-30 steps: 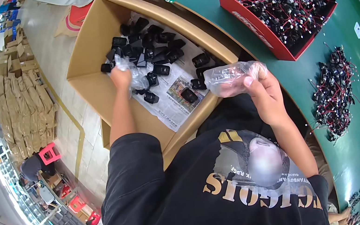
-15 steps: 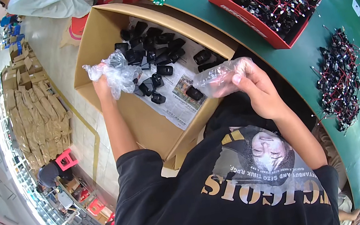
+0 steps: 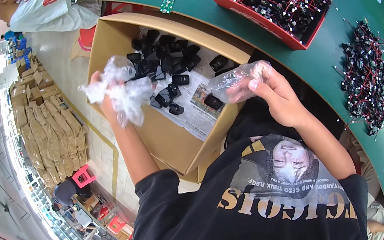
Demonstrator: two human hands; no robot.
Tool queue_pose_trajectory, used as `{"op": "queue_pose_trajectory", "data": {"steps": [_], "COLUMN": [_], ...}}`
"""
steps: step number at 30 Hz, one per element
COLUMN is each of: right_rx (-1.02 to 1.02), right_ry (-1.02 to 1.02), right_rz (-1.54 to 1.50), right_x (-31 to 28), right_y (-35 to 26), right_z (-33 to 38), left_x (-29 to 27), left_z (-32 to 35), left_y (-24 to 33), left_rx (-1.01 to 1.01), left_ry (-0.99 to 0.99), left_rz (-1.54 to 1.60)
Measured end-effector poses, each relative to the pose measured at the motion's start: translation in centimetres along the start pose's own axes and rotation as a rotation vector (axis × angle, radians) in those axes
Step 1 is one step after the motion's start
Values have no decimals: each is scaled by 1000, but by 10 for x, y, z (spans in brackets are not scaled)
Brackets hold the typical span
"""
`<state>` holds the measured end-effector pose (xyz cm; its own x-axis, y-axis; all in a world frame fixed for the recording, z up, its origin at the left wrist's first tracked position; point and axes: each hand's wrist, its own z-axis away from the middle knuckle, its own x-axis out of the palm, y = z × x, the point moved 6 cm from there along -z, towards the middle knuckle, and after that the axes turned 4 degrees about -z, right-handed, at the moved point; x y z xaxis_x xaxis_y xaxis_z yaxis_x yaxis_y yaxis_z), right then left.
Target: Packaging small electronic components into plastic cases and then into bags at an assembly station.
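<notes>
My left hand [image 3: 105, 99] is closed on a crumpled bunch of clear plastic bags [image 3: 129, 96], held over the left side of an open cardboard box [image 3: 158, 143]; the bunch hides most of its fingers. At the box's near right edge, my right hand [image 3: 276, 94] pinches a single clear plastic bag [image 3: 231, 82] between thumb and fingers. Many black plastic housings [image 3: 180, 79] lie loose in the box on a newspaper sheet [image 3: 198, 125]. One black housing [image 3: 212, 101] shows beside the bag's end; whether it touches the bag I cannot tell.
A green table [image 3: 317, 70] curves along the right. On it stand a red box [image 3: 256, 18] full of small wired parts, a pile of wired parts [image 3: 365, 80] and a green circuit board [image 3: 168, 1]. Another person [image 3: 42, 12] sits at the far left. Wrapped cartons [image 3: 51, 134] are stacked beyond the aisle.
The bunch of bags in my left hand has shifted slightly left and spread lower. My right hand keeps its hold on the single bag. The whole view has moved a little.
</notes>
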<state>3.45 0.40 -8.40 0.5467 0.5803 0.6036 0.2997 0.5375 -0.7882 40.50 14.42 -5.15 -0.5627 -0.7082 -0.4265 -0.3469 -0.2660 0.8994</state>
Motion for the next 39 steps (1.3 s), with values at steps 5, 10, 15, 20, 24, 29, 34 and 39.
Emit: {"op": "queue_pose_trajectory", "data": {"steps": [5, 10, 15, 20, 24, 29, 34, 39], "right_rx": [-4, -2, -160, -311, -149, -83, 0, 182], "right_ry": [50, -213, -271, -185, 150, 284, 253, 177], "right_rz": [-1, 252, 138, 125, 105, 161, 234, 62], "right_x": [7, 32, 36, 31, 17, 13, 24, 25], "right_y": [-1, -8, -3, 1, 11, 5, -3, 12], "right_z": [-3, -7, -1, 1, 5, -1, 3, 8], "left_x": [65, 129, 151, 179, 192, 177, 178, 165], "left_z": [32, 74, 85, 104, 120, 125, 137, 131], "left_y": [35, 47, 63, 61, 74, 103, 130, 87], "left_rx": [81, -476, -392, -295, -233, 128, 745, -152], "left_ry": [-182, 57, -49, -63, -65, 181, -124, 177], "left_rz": [730, 1191, 1208, 1298, 1143, 426, 143, 668]}}
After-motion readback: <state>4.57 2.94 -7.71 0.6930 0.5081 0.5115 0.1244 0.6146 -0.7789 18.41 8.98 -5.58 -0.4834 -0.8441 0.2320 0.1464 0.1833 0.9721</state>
